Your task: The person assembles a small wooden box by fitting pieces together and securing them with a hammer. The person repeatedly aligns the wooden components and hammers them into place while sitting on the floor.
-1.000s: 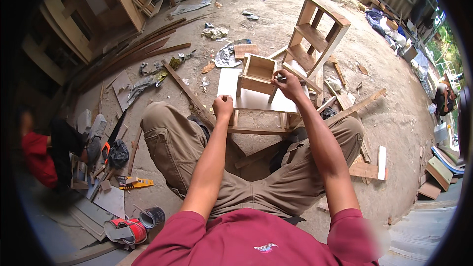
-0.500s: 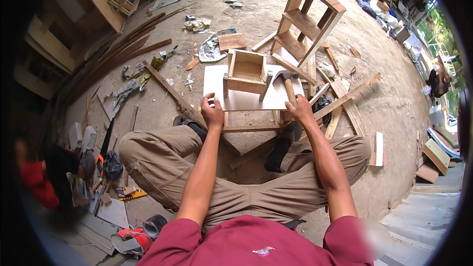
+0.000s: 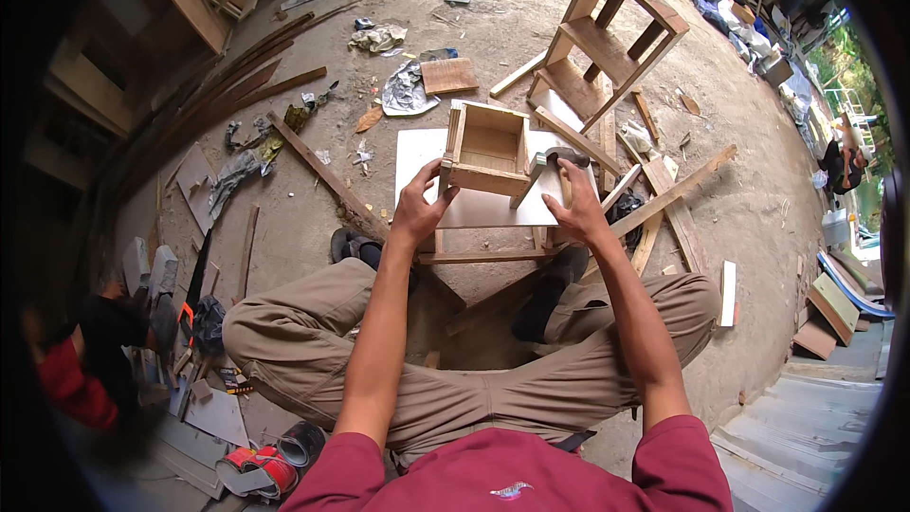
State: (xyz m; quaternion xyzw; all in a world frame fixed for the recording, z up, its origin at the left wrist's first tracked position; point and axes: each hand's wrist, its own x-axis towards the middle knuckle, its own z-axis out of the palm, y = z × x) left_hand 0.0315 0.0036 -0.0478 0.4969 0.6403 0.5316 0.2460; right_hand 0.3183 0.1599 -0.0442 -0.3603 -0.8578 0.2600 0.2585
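the person sits cross-legged on the dirt ground (image 3: 758, 218) with a small wooden box frame (image 3: 488, 147) standing on a white board (image 3: 427, 156) just past the knees. the left hand (image 3: 417, 209) is closed on the near left corner of the frame, thumb along its near rail, steadying it. the right hand (image 3: 573, 209) is wrapped around the wooden handle of a hammer (image 3: 561, 171), whose dark head sits close to the frame's right near corner; whether it touches the wood cannot be told. the likeliest trouble is a blow landing off line: the steadying fingers sit on the same rail near where the head is, so a glancing strike could catch them or split the thin slat. the white board rests on loose battens, so the frame could hop or skid sideways under a hit. scrap slats (image 3: 664, 199) lie crossed right of the board and a long strip (image 3: 327, 175) to the left, either of which could snag an elbow. a taller wooden stool frame (image 3: 607, 43) lies tipped at the far right, well apart.
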